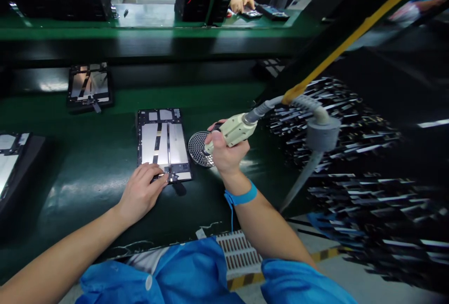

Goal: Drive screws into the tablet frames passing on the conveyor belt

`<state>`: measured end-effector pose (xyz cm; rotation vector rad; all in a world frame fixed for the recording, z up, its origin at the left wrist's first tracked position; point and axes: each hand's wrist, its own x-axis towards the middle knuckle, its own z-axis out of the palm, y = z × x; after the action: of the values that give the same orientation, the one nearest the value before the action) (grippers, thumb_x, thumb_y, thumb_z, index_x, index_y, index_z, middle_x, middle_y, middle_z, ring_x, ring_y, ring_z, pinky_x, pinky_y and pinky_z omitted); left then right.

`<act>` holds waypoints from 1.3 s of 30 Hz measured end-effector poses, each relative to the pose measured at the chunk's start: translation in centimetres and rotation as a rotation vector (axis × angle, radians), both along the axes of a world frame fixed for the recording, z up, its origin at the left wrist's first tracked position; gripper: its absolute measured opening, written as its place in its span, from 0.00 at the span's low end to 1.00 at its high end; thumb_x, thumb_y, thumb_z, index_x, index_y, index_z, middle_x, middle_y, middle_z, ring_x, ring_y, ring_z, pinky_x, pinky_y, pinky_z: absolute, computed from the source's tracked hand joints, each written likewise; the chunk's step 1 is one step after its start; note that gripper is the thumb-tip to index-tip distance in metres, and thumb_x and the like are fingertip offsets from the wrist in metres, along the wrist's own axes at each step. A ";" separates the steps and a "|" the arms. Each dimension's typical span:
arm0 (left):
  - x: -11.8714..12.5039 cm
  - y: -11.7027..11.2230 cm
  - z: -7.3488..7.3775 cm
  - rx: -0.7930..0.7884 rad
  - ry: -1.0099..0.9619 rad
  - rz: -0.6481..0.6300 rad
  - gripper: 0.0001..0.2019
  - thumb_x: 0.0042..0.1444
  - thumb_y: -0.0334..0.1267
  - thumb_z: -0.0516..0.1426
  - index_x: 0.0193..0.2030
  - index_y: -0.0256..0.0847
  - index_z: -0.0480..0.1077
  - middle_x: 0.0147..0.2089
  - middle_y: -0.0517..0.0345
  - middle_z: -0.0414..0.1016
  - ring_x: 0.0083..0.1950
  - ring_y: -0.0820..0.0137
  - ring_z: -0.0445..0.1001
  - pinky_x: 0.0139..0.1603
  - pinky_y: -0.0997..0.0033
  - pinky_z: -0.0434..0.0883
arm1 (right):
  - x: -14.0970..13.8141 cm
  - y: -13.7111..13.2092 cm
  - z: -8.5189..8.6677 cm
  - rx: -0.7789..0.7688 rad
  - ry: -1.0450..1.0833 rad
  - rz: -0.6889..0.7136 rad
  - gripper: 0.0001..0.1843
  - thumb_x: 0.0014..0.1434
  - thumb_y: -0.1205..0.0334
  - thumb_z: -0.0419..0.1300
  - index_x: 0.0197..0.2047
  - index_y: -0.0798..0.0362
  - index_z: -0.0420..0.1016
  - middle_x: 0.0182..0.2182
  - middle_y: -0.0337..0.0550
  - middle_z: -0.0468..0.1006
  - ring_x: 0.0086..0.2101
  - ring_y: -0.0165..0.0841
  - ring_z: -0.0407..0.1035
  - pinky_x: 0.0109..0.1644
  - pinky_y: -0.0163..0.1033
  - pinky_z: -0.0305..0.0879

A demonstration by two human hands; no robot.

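An opened tablet (178,142), with silvery panels and dark flat cables inside its black frame, lies on the green bench. My left hand (142,191) is closed at its lower left corner, thumb and forefinger close together on the bottom edge; what lies under the fingertips is partly hidden. A pale electric screwdriver (236,131) is gripped in my right hand (228,154), slanting down to the left. Its tip is over a round perforated metal plate (199,148) just right of the tablet; whether it touches the plate I cannot tell. A blue band (247,195) circles my right wrist.
Another opened tablet (89,85) lies farther back; a third one (12,159) sits at the left edge. A grey cable (268,106) runs from the screwdriver to a yellow-edged arm (351,39). Racks of dark panels (372,220) crowd the right. Across the bench are a co-worker's hands (242,3).
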<state>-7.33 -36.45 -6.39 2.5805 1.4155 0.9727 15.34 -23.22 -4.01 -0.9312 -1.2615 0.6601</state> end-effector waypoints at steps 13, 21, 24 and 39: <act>0.0 0.4 0.4 0.018 0.046 -0.054 0.09 0.66 0.28 0.57 0.51 0.35 0.72 0.49 0.45 0.76 0.53 0.58 0.73 0.52 0.54 0.75 | -0.4 -0.2 1.5 0.078 0.056 0.009 0.10 0.61 0.56 0.66 0.43 0.50 0.74 0.31 0.37 0.80 0.21 0.29 0.72 0.27 0.39 0.72; 0.3 0.2 0.2 0.054 0.101 -0.022 0.09 0.65 0.27 0.56 0.50 0.34 0.72 0.48 0.45 0.77 0.52 0.58 0.74 0.53 0.54 0.75 | -3.5 -3.2 4.4 0.070 0.118 0.184 0.12 0.62 0.51 0.65 0.46 0.46 0.71 0.32 0.37 0.79 0.21 0.29 0.71 0.24 0.39 0.71; 0.3 0.1 0.1 0.042 0.054 0.018 0.08 0.65 0.29 0.58 0.50 0.37 0.73 0.48 0.47 0.77 0.52 0.58 0.74 0.50 0.56 0.75 | -5.1 -4.7 4.4 0.054 0.160 0.305 0.14 0.61 0.52 0.65 0.48 0.46 0.72 0.36 0.39 0.79 0.22 0.29 0.72 0.25 0.39 0.73; 0.7 0.6 1.2 0.068 0.123 -0.069 0.08 0.67 0.28 0.54 0.48 0.32 0.73 0.47 0.45 0.78 0.53 0.57 0.75 0.51 0.57 0.75 | -5.8 -6.1 3.8 0.008 0.221 0.504 0.16 0.61 0.55 0.67 0.51 0.46 0.72 0.40 0.40 0.79 0.24 0.28 0.73 0.27 0.37 0.73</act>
<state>-6.66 -35.87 -5.15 2.7618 1.3316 0.8823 9.51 -29.31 -0.22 -0.5110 -1.3034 1.1188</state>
